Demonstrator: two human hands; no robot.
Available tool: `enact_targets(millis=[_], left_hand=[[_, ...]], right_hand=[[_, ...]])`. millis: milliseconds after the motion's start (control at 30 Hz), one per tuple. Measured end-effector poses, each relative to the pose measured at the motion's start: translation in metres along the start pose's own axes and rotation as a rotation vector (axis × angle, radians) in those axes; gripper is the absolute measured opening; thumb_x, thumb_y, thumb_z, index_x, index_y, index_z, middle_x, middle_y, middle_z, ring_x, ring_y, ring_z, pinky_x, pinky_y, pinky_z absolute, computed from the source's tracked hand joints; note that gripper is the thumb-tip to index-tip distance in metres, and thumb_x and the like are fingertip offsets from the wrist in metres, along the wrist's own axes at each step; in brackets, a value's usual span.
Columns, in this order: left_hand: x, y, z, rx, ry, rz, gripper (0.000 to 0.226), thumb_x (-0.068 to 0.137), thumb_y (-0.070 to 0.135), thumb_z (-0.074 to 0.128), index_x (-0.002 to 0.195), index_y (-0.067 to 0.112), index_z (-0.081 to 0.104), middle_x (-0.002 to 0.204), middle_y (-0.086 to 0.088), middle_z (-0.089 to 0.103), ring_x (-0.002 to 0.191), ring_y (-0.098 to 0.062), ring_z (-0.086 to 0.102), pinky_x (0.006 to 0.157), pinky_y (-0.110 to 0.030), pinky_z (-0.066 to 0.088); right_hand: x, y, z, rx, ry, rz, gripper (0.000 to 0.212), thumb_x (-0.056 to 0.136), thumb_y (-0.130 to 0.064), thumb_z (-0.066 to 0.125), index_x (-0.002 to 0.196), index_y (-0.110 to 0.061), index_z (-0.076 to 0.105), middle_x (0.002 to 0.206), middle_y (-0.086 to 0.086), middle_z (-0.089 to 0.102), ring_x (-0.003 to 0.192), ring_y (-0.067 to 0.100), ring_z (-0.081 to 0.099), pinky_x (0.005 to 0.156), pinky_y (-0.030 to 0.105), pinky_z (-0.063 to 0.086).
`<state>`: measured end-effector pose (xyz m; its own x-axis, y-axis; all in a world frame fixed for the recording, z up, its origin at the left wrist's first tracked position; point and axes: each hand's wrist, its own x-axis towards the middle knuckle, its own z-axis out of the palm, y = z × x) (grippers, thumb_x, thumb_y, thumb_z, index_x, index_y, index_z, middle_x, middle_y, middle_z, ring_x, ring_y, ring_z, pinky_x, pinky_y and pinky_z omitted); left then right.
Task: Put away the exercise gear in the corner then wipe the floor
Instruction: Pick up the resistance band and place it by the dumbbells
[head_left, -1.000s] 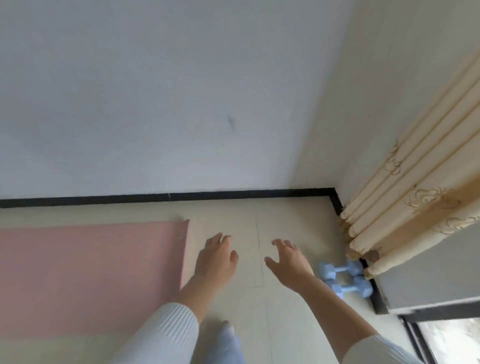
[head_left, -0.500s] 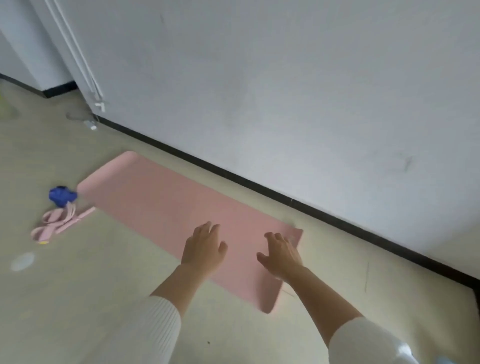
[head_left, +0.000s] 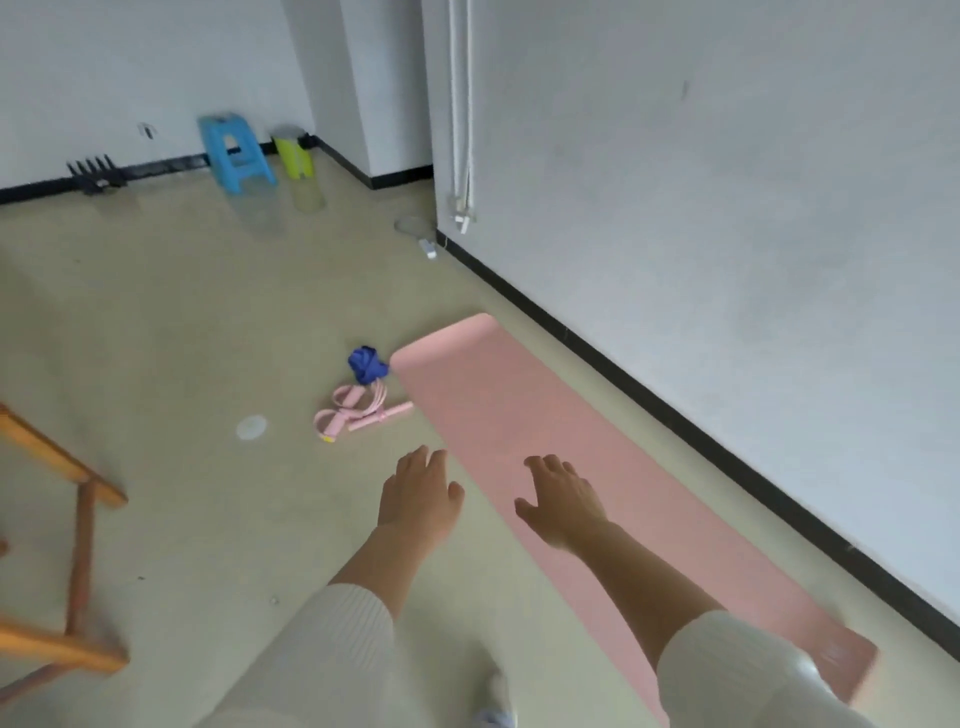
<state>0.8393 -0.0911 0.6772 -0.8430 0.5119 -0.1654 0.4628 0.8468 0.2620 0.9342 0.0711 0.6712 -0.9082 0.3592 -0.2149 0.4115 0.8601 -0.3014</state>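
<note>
Pink mat (head_left: 571, 415) along wall (head_left: 727, 208), pink bands (head_left: 358, 410), blue cloth (head_left: 368, 364) beside it — left hand (head_left: 418, 496), right hand (head_left: 563, 501), fingers (head_left: 431, 460) apart.

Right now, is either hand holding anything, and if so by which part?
Nothing is held. The left hand and right hand are both open and empty, stretched out above the floor and the flat pink mat.

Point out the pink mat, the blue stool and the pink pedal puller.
pink mat (head_left: 519, 405): head view, bare middle.
blue stool (head_left: 224, 124): head view, its seat.
pink pedal puller (head_left: 382, 416): head view, its handle bar.
</note>
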Motion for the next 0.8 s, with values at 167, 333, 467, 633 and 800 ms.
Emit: enact_targets(millis=[167, 333, 467, 633, 800], left_hand=[[0.098, -0.072, -0.019, 0.036, 0.025, -0.057, 0.048, 0.096, 0.032, 0.040, 0.141, 0.016, 0.036, 0.148, -0.007, 0.034, 0.134, -0.025, 0.032, 0.101, -0.038, 0.037], [0.201, -0.140, -0.040, 0.007, -0.027, -0.145, 0.048, 0.096, 0.033, 0.039, 0.140, 0.015, 0.036, 0.146, -0.006, 0.037, 0.130, -0.026, 0.036, 0.099, -0.037, 0.039], [0.272, -0.187, -0.066, -0.031, -0.001, -0.192, 0.047, 0.095, 0.034, 0.041, 0.138, 0.017, 0.039, 0.143, -0.003, 0.039, 0.125, -0.025, 0.040, 0.095, -0.037, 0.042], [0.360, -0.248, -0.084, -0.096, 0.006, -0.242, 0.047, 0.094, 0.032, 0.045, 0.139, 0.020, 0.038, 0.141, -0.002, 0.041, 0.131, -0.023, 0.034, 0.098, -0.036, 0.043], [0.465, -0.325, -0.080, -0.094, -0.041, -0.242, 0.040, 0.094, 0.031, 0.045, 0.132, 0.020, 0.045, 0.131, -0.002, 0.047, 0.120, -0.022, 0.043, 0.091, -0.033, 0.044]], right_hand=[[0.127, -0.057, 0.007, -0.040, -0.055, -0.072, 0.055, 0.092, -0.039, 0.050, 0.140, -0.016, 0.035, 0.136, 0.004, 0.045, 0.122, 0.026, 0.044, 0.098, 0.040, 0.041], [0.257, -0.106, 0.008, -0.047, -0.140, -0.079, 0.054, 0.091, -0.037, 0.050, 0.138, -0.016, 0.036, 0.135, 0.004, 0.045, 0.122, 0.025, 0.043, 0.099, 0.040, 0.041], [0.344, -0.152, -0.004, -0.047, -0.165, -0.106, 0.053, 0.091, -0.036, 0.050, 0.138, -0.015, 0.037, 0.133, 0.004, 0.045, 0.122, 0.026, 0.043, 0.098, 0.040, 0.040], [0.444, -0.207, -0.002, -0.046, -0.208, -0.150, 0.055, 0.091, -0.037, 0.051, 0.139, -0.016, 0.035, 0.135, 0.004, 0.045, 0.123, 0.025, 0.042, 0.100, 0.040, 0.040], [0.553, -0.248, 0.033, -0.049, -0.291, -0.128, 0.053, 0.092, -0.037, 0.051, 0.138, -0.017, 0.036, 0.135, 0.003, 0.044, 0.124, 0.025, 0.041, 0.099, 0.038, 0.039]])
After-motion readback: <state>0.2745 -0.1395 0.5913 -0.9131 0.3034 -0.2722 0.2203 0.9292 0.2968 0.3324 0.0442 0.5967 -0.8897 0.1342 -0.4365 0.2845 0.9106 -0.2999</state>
